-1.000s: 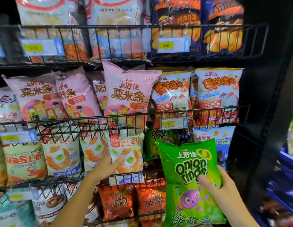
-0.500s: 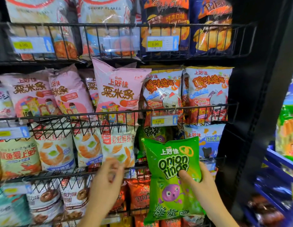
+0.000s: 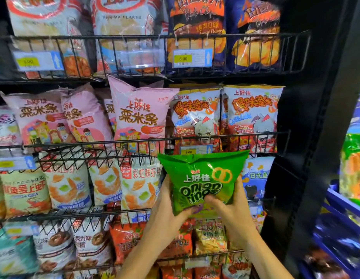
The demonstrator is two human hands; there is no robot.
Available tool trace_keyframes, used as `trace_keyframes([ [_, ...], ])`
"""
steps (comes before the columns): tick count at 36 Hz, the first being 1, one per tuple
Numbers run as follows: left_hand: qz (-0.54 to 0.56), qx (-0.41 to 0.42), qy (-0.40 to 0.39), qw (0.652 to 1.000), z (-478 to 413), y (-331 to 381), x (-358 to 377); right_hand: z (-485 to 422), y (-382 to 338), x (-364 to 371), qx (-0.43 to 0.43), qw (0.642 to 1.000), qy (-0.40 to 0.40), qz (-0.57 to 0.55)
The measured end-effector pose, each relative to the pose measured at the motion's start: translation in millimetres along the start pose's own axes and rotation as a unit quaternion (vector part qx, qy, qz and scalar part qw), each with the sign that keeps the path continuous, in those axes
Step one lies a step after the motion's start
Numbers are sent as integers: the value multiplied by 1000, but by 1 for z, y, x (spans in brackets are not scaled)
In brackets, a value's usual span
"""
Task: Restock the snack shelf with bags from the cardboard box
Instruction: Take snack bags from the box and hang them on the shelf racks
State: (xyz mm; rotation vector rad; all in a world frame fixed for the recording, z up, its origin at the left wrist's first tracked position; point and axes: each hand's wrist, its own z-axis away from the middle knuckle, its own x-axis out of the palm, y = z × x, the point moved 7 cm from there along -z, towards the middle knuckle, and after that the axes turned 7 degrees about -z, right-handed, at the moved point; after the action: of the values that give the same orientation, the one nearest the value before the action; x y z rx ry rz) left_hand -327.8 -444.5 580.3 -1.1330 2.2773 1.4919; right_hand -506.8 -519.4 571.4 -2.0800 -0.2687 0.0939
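A green onion rings bag [image 3: 203, 178] is held upright at the front of the third wire shelf [image 3: 78, 213], between a shrimp-cracker bag [image 3: 139, 188] and a blue bag [image 3: 256, 177]. My left hand [image 3: 167, 210] grips its lower left side. My right hand [image 3: 231, 210] grips its lower right, thumb across the front. The bag's top edge reaches the wire rail [image 3: 225, 136] of the shelf above. The cardboard box is out of view.
Black wire shelves hold packed rows of snack bags: pink bags [image 3: 140, 115] above, orange bags [image 3: 126, 238] below. Price tags [image 3: 192, 58] hang on the rails. A black upright post [image 3: 308, 158] stands to the right, with a blue rack [image 3: 344, 218] beyond it.
The green bag has risen from below the third shelf to its front. My left hand left the shrimp-cracker bag and took hold of the green bag's left side.
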Motion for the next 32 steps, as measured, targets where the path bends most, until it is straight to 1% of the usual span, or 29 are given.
trace_keyframes([
  [2, -9, -1, 12, 1000, -7, -2, 2, -8, 1, 1, -12, 1000, -6, 11],
  [5, -45, -1, 15, 999, -20, -12, 8, -18, 10, 0, -5, 1000, -21, 8],
  [8, -56, -2, 13, 998, -33, -23, 17, -28, 20, 1, -4, 999, -45, 30],
  [12, -96, -30, -2, 995, -46, -44, 33, -41, 41, 5, 13, 996, -72, 56],
  [15, -98, -58, -24, 993, -51, -60, 45, -50, 58, 7, 31, 993, -88, 69],
  [20, -98, -64, -37, 992, -57, -67, 57, -61, 77, 12, 53, 986, -132, 91],
  [26, -91, -89, -99, 987, -66, -79, 73, -74, 100, 11, 83, 972, -172, 133],
  [29, -128, -81, -146, 978, -71, -82, 80, -78, 115, 12, 126, 963, -195, 138],
  [32, -125, -93, -186, 970, -80, -86, 82, -89, 128, 11, 167, 953, -190, 167],
])
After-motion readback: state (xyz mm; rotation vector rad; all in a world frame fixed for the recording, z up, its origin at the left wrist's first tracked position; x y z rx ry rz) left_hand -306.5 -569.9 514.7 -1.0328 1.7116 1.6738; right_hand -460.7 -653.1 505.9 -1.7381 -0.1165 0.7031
